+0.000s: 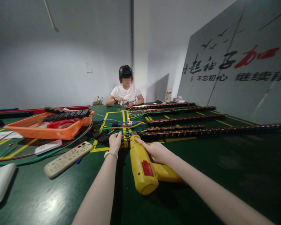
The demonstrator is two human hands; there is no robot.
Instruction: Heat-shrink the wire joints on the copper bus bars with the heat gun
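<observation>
My right hand [158, 151] is closed on a yellow heat gun [140, 167], whose metal nozzle points away from me. Just left of that nozzle, my left hand [115, 142] is pinched on thin wires [125, 134]; the fingertips are partly hidden. These wires lead toward the end of a long, dark strip with coppery edges [168, 133]. Black connector blocks [101, 137] lie beside my left hand. More coloured wires [140, 115] fan out from the strips behind.
An orange basket [61, 132] with black strips and cables stands at the left. Nearer are a beige remote control [69, 159], a white box [1, 184] and loose green and red wires. Several long strips extend right across the green table [213, 175]. A person [126, 92] sits opposite.
</observation>
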